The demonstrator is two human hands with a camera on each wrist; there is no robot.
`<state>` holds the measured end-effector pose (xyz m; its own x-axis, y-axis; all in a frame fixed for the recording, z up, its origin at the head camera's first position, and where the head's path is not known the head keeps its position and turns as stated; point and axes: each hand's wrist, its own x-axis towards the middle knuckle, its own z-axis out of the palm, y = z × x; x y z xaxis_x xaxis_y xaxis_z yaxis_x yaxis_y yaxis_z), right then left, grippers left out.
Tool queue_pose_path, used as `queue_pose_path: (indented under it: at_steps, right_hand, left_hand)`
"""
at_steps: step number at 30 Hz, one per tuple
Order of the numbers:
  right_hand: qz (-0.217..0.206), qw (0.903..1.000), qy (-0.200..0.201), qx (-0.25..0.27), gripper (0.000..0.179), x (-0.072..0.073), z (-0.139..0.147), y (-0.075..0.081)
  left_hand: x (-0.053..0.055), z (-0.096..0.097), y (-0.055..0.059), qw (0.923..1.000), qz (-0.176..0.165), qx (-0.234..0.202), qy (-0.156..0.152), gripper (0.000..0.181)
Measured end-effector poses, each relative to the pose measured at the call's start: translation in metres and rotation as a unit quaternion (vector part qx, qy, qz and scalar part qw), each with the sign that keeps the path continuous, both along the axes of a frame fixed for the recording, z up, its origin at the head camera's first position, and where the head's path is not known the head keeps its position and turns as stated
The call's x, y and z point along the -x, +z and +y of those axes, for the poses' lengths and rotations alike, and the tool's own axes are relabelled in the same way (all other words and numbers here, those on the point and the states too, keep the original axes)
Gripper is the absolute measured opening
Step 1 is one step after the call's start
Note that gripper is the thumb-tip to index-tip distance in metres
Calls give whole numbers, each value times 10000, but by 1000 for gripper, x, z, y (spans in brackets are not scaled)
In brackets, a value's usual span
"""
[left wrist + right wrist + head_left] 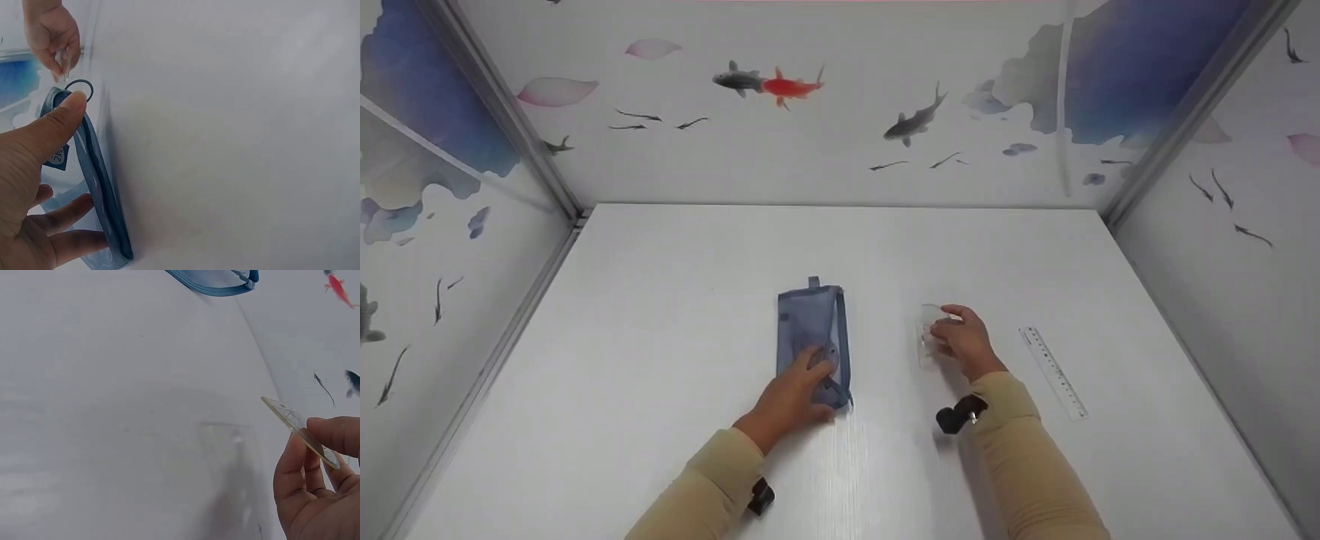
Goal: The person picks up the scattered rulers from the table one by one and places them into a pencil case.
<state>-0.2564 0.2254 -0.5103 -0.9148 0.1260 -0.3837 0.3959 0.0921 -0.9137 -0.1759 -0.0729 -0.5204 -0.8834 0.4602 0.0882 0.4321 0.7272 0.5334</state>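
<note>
The left hand (pixel 791 394) grips the near part of a blue mesh pouch (pixel 802 322), thumb on top by the zip (pixel 98 174) and fingers spread along the side. The pouch sits near the middle of the white tabletop (pixel 585 375), its long edges running away from the person and a small tab (pixel 814 282) at the far end; whether its whole underside touches the table cannot be told. To its right, with a strip of white surface between, the right hand (pixel 966 341) pinches a clear plastic piece (pixel 924 341) with printed markings, tilted and raised off the table. Farther right, apart from that hand, a clear ruler (pixel 1054 373) lies flat at a slant, well inside the table's right edge. A broad stretch of tabletop separates the pouch from the left edge, and more runs beyond both hands to the patterned back wall (pixel 840 165)
</note>
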Motion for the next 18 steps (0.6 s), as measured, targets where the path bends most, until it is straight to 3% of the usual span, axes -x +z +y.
queue_pose_path:
  at_steps: [18]
  right_hand:
    - [128,9990,-44,417,49,-8,-22,5]
  left_hand:
    - [1,3,1,9999,-111,36,86,68]
